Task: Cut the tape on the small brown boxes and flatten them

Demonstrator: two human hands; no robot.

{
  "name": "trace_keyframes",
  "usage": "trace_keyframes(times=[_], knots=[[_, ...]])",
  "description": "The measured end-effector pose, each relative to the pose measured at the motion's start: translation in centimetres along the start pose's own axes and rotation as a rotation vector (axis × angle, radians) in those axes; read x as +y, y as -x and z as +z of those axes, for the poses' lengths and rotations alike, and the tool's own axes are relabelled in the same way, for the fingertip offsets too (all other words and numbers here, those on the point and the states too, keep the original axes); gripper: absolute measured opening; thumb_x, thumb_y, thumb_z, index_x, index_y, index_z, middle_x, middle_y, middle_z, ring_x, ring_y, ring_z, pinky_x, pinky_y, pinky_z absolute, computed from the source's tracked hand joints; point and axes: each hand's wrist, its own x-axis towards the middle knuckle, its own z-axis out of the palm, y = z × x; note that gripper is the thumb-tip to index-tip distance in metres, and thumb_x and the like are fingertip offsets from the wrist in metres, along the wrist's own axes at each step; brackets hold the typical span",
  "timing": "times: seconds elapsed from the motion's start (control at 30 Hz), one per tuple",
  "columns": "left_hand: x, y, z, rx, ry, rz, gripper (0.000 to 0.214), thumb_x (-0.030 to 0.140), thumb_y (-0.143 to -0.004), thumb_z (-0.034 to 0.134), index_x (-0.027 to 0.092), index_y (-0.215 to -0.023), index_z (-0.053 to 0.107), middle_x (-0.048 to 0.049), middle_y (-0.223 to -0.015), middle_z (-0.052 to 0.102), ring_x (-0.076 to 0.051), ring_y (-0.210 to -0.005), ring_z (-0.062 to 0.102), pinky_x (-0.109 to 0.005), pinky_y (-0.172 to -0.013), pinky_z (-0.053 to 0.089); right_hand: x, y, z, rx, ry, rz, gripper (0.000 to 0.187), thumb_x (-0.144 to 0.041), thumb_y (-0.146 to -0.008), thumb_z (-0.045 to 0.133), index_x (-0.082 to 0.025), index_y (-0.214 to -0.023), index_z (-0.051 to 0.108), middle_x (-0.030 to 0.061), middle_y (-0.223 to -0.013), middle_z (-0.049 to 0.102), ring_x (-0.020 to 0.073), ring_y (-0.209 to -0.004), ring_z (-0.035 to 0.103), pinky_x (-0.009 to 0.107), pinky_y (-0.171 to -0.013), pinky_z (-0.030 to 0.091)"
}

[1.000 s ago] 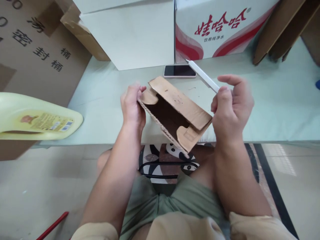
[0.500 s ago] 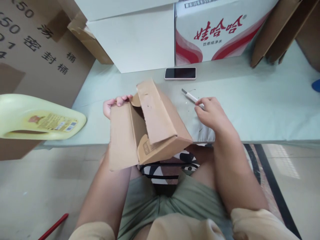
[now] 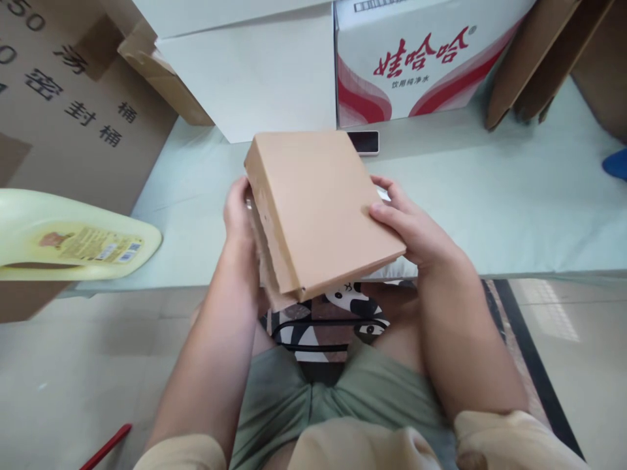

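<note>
A small brown cardboard box is held tilted over the near edge of the pale green table, its plain flat face toward me. My left hand grips its left side, fingers curled behind it. My right hand holds its right edge, thumb on the top face and fingers underneath. A sliver of a white thing shows on the table just behind my right hand. A phone lies beyond the box, half hidden by it.
A white box and a red-and-white printed carton stand at the back. A large brown carton and a yellow jug are at the left. Folded cardboard leans at the right. A red stick lies on the floor.
My right hand put the white cutter down on the table and came onto the box. The box was turned over and closed, its plain face now up, with both hands on it.
</note>
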Motion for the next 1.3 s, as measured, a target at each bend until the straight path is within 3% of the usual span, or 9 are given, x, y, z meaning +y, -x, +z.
trace_keyframes(times=[0.23,0.43,0.6,0.73,0.87,1.0,1.1,1.23,1.3], knots=[[-3.2,-0.3,-3.3,-0.012,-0.305,-0.043,0.025,0.046,-0.083,0.069,0.022,-0.076,0.068,-0.0087,-0.108,0.076,-0.026,-0.122,0.065,-0.033,-0.103,0.05,1.4,-1.3,0.3,0.198,0.157,0.048,0.093,-0.06,-0.071,0.082,-0.027,-0.147,0.04,0.0096,-0.123,0.067,0.0314,-0.106,0.071,0.053,-0.097,0.06],[0.1,0.2,-5.0,-0.097,-0.087,-0.294,0.022,0.041,-0.084,0.068,0.021,-0.077,0.066,-0.0051,-0.072,0.068,-0.021,-0.073,0.069,-0.033,-0.073,0.061,0.9,-0.9,0.5,0.189,0.192,-0.042,0.076,-0.052,-0.074,0.08,-0.028,-0.14,0.053,0.0077,-0.124,0.068,0.0303,-0.111,0.07,0.048,-0.095,0.061],[2.4,2.3,-5.6,-0.311,-0.005,-0.433,0.027,0.039,-0.08,0.068,0.017,-0.095,0.075,-0.0101,-0.083,0.077,-0.022,-0.066,0.072,-0.033,-0.058,0.061,1.4,-1.3,0.5,0.331,0.161,-0.081,0.059,-0.047,-0.079,0.077,-0.027,-0.131,0.059,0.0068,-0.122,0.069,0.0274,-0.106,0.071,0.044,-0.092,0.061],[0.3,5.6,-4.8,-0.441,-0.05,-0.284,0.038,0.043,-0.07,0.087,0.019,-0.097,0.075,-0.0129,-0.102,0.08,-0.033,-0.108,0.077,-0.043,-0.093,0.066,2.2,-2.0,0.4,0.355,0.132,-0.1,0.051,-0.045,-0.085,0.068,-0.027,-0.131,0.057,0.0067,-0.116,0.069,0.0251,-0.102,0.072,0.04,-0.085,0.063],[-2.2,6.8,-3.6,-0.266,-0.16,-0.054,0.041,0.048,-0.068,0.091,0.022,-0.095,0.075,-0.0117,-0.114,0.08,-0.036,-0.139,0.063,-0.052,-0.124,0.047,2.6,-2.3,0.3,0.317,0.114,-0.137,0.05,-0.047,-0.088,0.064,-0.028,-0.134,0.056,0.0076,-0.124,0.068,0.0246,-0.103,0.073,0.038,-0.081,0.063],[-2.6,5.7,-2.7,0.009,-0.073,0.055,0.031,0.041,-0.077,0.084,0.025,-0.101,0.074,-0.0085,-0.127,0.078,-0.031,-0.146,0.058,-0.046,-0.123,0.05,2.0,-2.0,0.5,0.281,0.066,-0.234,0.056,-0.049,-0.095,0.054,-0.03,-0.147,0.048,0.0092,-0.145,0.064,0.0281,-0.13,0.066,0.045,-0.099,0.062],[-2.4,4.9,-2.2,0.167,-0.038,0.008,0.022,0.034,-0.082,0.078,0.025,-0.101,0.072,-0.008,-0.126,0.079,-0.029,-0.141,0.063,-0.045,-0.119,0.054,1.4,-1.3,1.0,0.154,0.114,-0.292,0.082,-0.061,-0.094,0.059,-0.039,-0.165,0.025,0.008,-0.16,0.054,0.0308,-0.14,0.06,0.05,-0.103,0.061],[-3.1,4.4,-2.5,0.179,-0.074,0.002,0.024,0.037,-0.083,0.078,0.026,-0.104,0.072,-0.0079,-0.124,0.079,-0.028,-0.14,0.063,-0.045,-0.119,0.053,1.3,-0.8,1.6,-0.073,0.153,-0.35,0.119,-0.067,-0.074,0.083,-0.045,-0.169,0.016,0.0045,-0.178,0.027,0.0362,-0.149,0.053,0.052,-0.104,0.062],[-3.8,4.0,-3.3,0.076,-0.147,0.012,0.032,0.047,-0.085,0.077,0.028,-0.11,0.072,-0.0079,-0.129,0.077,-0.028,-0.146,0.057,-0.045,-0.121,0.051,1.4,-0.9,1.7,-0.106,0.163,-0.365,0.122,-0.066,-0.071,0.087,-0.042,-0.17,0.019,0.0038,-0.181,0.018,0.038,-0.153,0.048,0.054,-0.108,0.061]])
